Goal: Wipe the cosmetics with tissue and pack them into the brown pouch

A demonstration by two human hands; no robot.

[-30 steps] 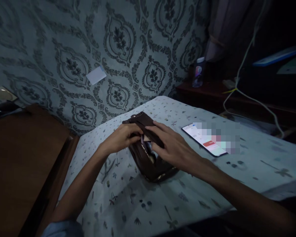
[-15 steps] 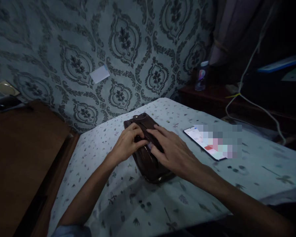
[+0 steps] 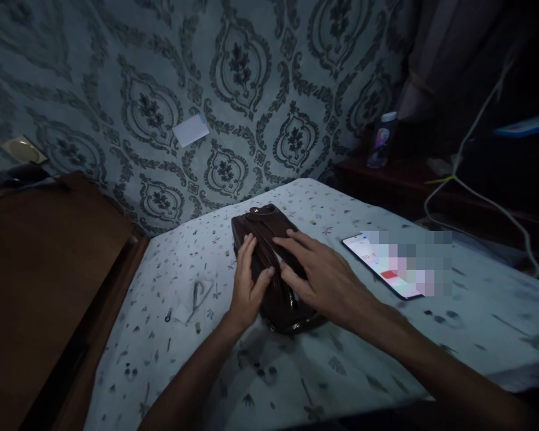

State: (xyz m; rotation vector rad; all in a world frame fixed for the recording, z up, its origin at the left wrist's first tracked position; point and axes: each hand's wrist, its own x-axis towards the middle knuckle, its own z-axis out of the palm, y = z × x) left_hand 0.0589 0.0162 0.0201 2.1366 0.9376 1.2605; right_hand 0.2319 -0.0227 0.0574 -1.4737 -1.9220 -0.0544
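A dark brown leather zip bag (image 3: 276, 308) lies on the patterned cloth, with a long zip line along its top and metal fittings at both ends. My left hand (image 3: 248, 287) rests against the bag's left side, fingers stretched out and thumb lying on the top near the zip. Over the right side lies my right hand (image 3: 321, 272), its fingers spread and touching the leather by the zip. A pale strip shows between the hands at the slit. What is inside the bag cannot be made out.
A lit phone (image 3: 381, 266), partly blurred out, lies right of the bag on the white printed cloth (image 3: 197, 371). Further right, a bottle (image 3: 381, 139) stands on a dark red surface near a white cable (image 3: 460, 152). A brown wooden panel (image 3: 49, 281) borders the left side.
My left hand has let go of its pinch at the zip and now lies flat along the bag's left side. My right hand stays on the bag. The view has shifted slightly.
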